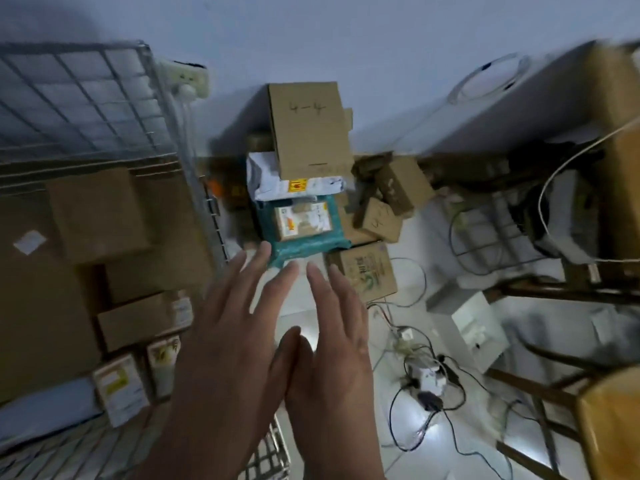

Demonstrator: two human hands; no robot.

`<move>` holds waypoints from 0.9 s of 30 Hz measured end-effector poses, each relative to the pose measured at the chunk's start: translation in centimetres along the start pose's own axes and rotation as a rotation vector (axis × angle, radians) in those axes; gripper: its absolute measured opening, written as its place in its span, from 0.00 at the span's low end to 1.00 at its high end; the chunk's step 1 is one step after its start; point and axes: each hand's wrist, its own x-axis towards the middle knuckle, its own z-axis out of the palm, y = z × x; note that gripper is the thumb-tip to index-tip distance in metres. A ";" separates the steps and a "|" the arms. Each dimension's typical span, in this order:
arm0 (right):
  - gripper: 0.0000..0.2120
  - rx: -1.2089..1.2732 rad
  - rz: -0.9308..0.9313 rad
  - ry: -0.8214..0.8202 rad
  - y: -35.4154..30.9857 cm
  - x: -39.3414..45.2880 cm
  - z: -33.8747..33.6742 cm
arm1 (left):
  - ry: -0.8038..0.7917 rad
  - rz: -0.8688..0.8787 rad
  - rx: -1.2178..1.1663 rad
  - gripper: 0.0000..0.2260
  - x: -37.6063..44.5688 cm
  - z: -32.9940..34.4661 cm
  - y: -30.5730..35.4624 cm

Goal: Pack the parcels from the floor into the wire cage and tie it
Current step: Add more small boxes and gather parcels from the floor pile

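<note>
Both hands were stretched forward over the floor, backs up and fingers spread, holding nothing. The left hand (228,327) lay beside the right hand (337,337), their thumbs touching near the middle of the view. The left fingertips reached just short of the near edge of a teal padded mailer (301,230), and whether they touched it could not be told.

The teal padded mailer sat at the near end of a heap of parcels on the pale floor (346,445). A white poly bag (277,178) lay partly over its far end, and a tall cardboard box marked "4-4" (308,129) stood on top against the far wall. To the right of the heap were several small cardboard boxes (381,216), tumbled together, and a printed carton (363,271) sat just beside the mailer's near right corner.

On the left stood the wire cage (86,98), already holding stacked brown boxes (97,216) and, nearer, two small printed cartons (121,386). Its wire side ran between those boxes and the heap on the floor.

Farther right, a tangle of cables and a power strip (426,379) lay on the floor, with a white box (478,327) beyond them and the wooden legs of furniture (536,393) at the right edge. The picture was blurred towards its edges.
</note>
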 end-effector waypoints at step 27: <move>0.33 -0.007 0.528 -0.235 53.2 38.1 -12.1 | -0.440 -0.180 0.237 0.28 31.8 36.8 15.9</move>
